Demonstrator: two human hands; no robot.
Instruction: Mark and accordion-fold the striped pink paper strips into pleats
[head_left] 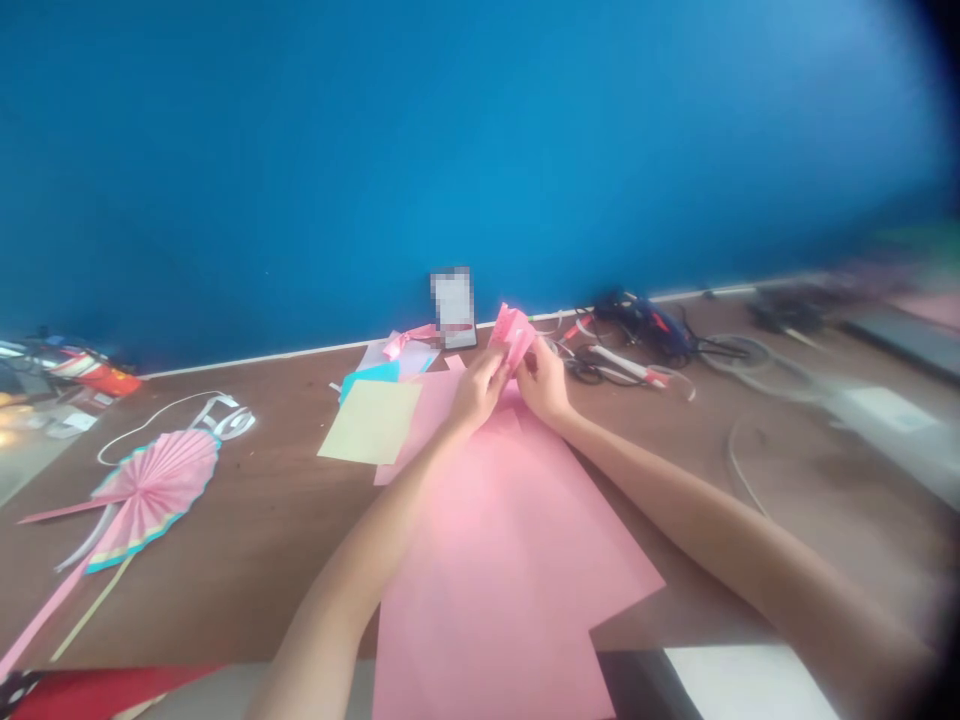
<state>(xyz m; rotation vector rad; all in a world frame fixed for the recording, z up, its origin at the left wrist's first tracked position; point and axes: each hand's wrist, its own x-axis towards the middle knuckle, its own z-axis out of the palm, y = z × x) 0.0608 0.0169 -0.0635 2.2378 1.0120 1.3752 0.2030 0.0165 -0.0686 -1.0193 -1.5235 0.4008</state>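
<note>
Between my two hands is a small piece of folded pink paper [514,332], held up above the far end of a large pink sheet [495,560]. My left hand [480,388] pinches it from the left, thumb on the near side. From the right, the bent fingers of my right hand [543,384] close on its lower edge. How the paper is folded is too blurred to tell. Left of my left hand lie a pale yellow sheet [371,422] and a blue sheet [369,379], overlapping the pink one.
A pleated pink paper fan [161,490] with blue edging lies at the left beside a white cable [124,437]. A phone-like device [454,310] leans on the blue wall. Dark tools and cables [649,330] lie at the back right. The pink sheet overhangs the table's front edge.
</note>
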